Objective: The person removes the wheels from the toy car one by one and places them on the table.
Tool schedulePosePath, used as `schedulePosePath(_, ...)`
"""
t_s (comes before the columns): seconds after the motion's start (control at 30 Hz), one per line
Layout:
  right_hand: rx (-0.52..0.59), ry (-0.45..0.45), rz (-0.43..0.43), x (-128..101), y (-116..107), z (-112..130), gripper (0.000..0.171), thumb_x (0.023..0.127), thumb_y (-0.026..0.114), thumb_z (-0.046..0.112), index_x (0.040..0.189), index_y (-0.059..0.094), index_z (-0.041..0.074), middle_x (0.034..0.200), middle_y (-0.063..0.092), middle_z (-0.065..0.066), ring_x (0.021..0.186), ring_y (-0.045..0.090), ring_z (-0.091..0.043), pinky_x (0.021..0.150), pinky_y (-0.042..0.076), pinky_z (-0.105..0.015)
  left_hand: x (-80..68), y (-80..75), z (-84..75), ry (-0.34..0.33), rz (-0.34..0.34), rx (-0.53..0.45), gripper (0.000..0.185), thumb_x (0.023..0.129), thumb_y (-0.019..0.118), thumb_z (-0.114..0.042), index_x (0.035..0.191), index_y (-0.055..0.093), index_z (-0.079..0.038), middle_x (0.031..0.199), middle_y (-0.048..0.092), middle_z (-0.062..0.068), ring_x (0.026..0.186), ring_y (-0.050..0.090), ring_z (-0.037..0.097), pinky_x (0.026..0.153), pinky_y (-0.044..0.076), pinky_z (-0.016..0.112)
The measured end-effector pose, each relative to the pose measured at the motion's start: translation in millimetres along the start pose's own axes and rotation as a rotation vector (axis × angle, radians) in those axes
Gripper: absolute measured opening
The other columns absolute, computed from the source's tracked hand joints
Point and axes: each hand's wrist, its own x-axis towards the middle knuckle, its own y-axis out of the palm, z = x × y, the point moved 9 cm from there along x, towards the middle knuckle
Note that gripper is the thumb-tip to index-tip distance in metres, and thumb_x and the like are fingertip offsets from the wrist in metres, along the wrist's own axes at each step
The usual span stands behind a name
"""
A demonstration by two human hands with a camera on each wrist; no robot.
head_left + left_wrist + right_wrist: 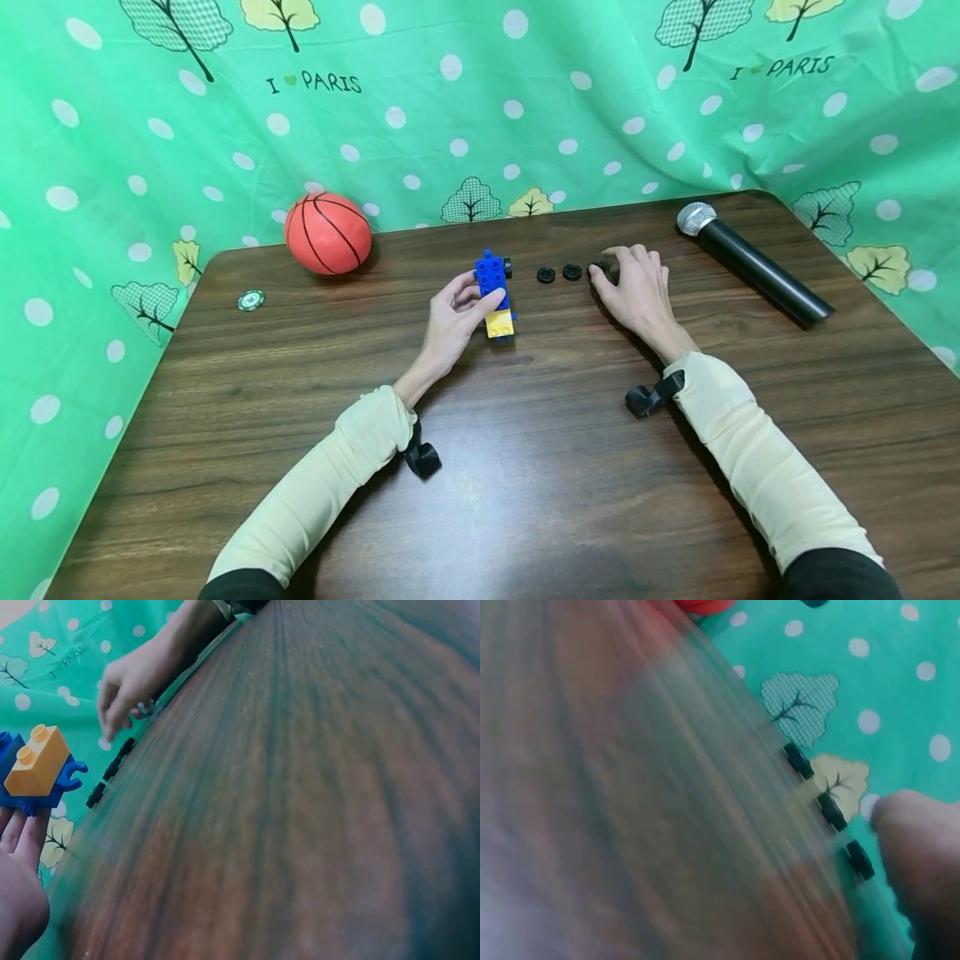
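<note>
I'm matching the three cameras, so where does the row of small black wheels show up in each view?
Head: the row of small black plastic wheels lies on the table's far side, between the blue and yellow brick car and the right hand.
Left wrist: left of centre, below the right hand.
Right wrist: right of centre.
Shared landmark: the dark wooden table.
</note>
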Motion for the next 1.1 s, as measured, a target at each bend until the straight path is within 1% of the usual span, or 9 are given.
schedulePosePath(0.13, 0.123, -0.114, -0.113, -5.3, -9.9, 25.0, 0.033, 0.095, 0.056, 0.031, 0.110, 0.064, 0.002, 0.095, 0.056, -0.012, 0.089, 0.044, -0.032, 0.076, 0.033, -0.045, -1.3, 2.4, -1.4, -0.006, 0.036, -0.020, 0.047, 0.089, 0.068, -0.013, 0.129, 0.052, 0.002, 0.095, 0.067, 0.007, 0.088, 0.065, 0.018, 0.086, 0.051, 0.032)
schedulePosePath(0.23, 0.255, -0.240, -0.136, -13.2, -9.6, 52.1, 0.026, 0.095, 0.058, 0.024, 0.107, 0.065, 0.002, 0.088, 0.057, -0.008, 0.084, 0.046, -0.027, 0.074, 0.034, -0.040, -2.2, 4.5, -2.6, -0.003, 0.063, -0.035, 0.048, 0.089, 0.067, -0.012, 0.132, 0.049, 0.002, 0.095, 0.067, 0.007, 0.090, 0.066, 0.019, 0.088, 0.050, 0.034)
schedulePosePath(0.3, 0.341, -0.302, -0.123, -19.5, -6.1, 69.7, 0.023, 0.095, 0.058, 0.020, 0.108, 0.065, 0.002, 0.088, 0.058, -0.006, 0.083, 0.049, -0.023, 0.074, 0.037, -0.037, -2.5, 6.4, -3.5, 0.003, 0.079, -0.047, 0.049, 0.089, 0.067, -0.012, 0.133, 0.049, 0.001, 0.095, 0.067, 0.008, 0.092, 0.066, 0.021, 0.089, 0.050, 0.035)
schedulePosePath(0.37, 0.433, -0.326, -0.086, -26.1, -4.6, 88.8, 0.023, 0.097, 0.056, 0.017, 0.111, 0.064, 0.000, 0.089, 0.060, -0.007, 0.082, 0.051, -0.021, 0.073, 0.040, -0.034, -2.5, 7.7, -3.4, 0.009, 0.091, -0.056, 0.049, 0.089, 0.066, -0.012, 0.133, 0.049, 0.000, 0.096, 0.067, 0.009, 0.092, 0.066, 0.022, 0.087, 0.051, 0.035)
schedulePosePath(0.57, 0.614, -0.284, 0.052, -42.1, -9.2, 137.0, 0.026, 0.099, 0.047, 0.003, 0.123, 0.053, -0.008, 0.093, 0.060, -0.020, 0.083, 0.056, -0.027, 0.072, 0.046, -0.034, -2.3, 11.5, -1.1, 0.006, 0.123, -0.086, 0.051, 0.090, 0.064, -0.009, 0.137, 0.046, -0.002, 0.097, 0.066, 0.012, 0.090, 0.066, 0.024, 0.083, 0.052, 0.034)
schedulePosePath(0.67, 0.633, -0.286, 0.055, -41.3, 0.4, 136.0, 0.028, 0.099, 0.047, 0.003, 0.126, 0.052, -0.006, 0.093, 0.059, -0.018, 0.083, 0.054, -0.026, 0.072, 0.045, -0.033, -3.3, 14.2, -0.7, -0.011, 0.151, -0.090, 0.052, 0.091, 0.063, -0.007, 0.139, 0.044, -0.003, 0.096, 0.066, 0.010, 0.089, 0.066, 0.022, 0.081, 0.052, 0.032)
schedulePosePath(0.83, 0.648, -0.313, -0.005, -36.7, 17.2, 123.1, 0.027, 0.098, 0.051, 0.004, 0.125, 0.055, 0.002, 0.090, 0.057, -0.010, 0.078, 0.051, -0.021, 0.066, 0.044, -0.035, -5.4, 17.2, -0.2, -0.028, 0.187, -0.102, 0.053, 0.091, 0.061, -0.009, 0.140, 0.043, -0.003, 0.103, 0.065, 0.016, 0.092, 0.065, 0.025, 0.082, 0.052, 0.033)
schedulePosePath(0.97, 0.642, -0.330, -0.043, -37.7, 16.8, 121.3, 0.025, 0.098, 0.052, 0.008, 0.123, 0.057, 0.006, 0.092, 0.060, -0.005, 0.078, 0.053, -0.017, 0.066, 0.045, -0.032, -6.0, 17.4, 0.4, -0.030, 0.195, -0.125, 0.055, 0.090, 0.062, -0.013, 0.140, 0.042, -0.002, 0.108, 0.064, 0.020, 0.095, 0.065, 0.027, 0.084, 0.052, 0.036)
schedulePosePath(1.1, 0.632, -0.354, -0.077, -39.5, 13.8, 122.4, 0.024, 0.099, 0.052, 0.010, 0.122, 0.058, 0.007, 0.092, 0.060, -0.004, 0.078, 0.054, -0.015, 0.065, 0.046, -0.030, -6.6, 17.8, 0.4, -0.026, 0.202, -0.133, 0.058, 0.089, 0.064, -0.017, 0.141, 0.042, -0.003, 0.107, 0.065, 0.019, 0.096, 0.065, 0.027, 0.085, 0.052, 0.036)
